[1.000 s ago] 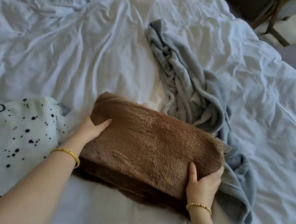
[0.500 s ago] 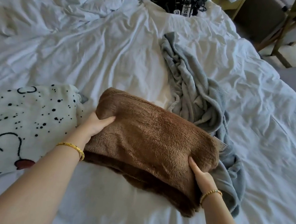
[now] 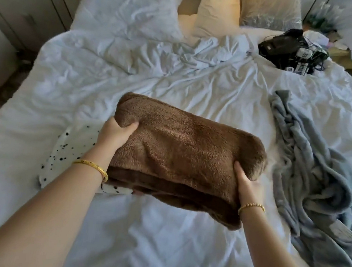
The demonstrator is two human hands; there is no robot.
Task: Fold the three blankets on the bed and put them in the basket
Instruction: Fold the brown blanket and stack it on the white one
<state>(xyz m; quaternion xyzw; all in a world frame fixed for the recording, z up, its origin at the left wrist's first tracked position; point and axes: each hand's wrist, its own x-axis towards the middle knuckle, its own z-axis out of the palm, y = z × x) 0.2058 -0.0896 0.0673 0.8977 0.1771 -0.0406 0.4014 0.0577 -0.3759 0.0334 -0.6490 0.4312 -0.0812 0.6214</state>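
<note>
Brown plush, folded into a thick pad: your brown blanket (image 3: 181, 155) is lifted above the bed (image 3: 158, 251), with your left hand (image 3: 114, 133) gripping its far-left corner, thumb on top and fingers (image 3: 131, 126) curled into the pile, and your right hand (image 3: 245, 184) clamped round its near-right end. Carry it level with both hands so the layers do not slide apart; the lower folds already sag at the near edge. The basket is not in view, so look for it before you swing the bundle over. Left of the brown blanket and partly under it lies the spotted white blanket (image 3: 74, 144); right of it the grey blanket (image 3: 310, 169) is still crumpled. Both look unfolded, so I judge about a third done.
</note>
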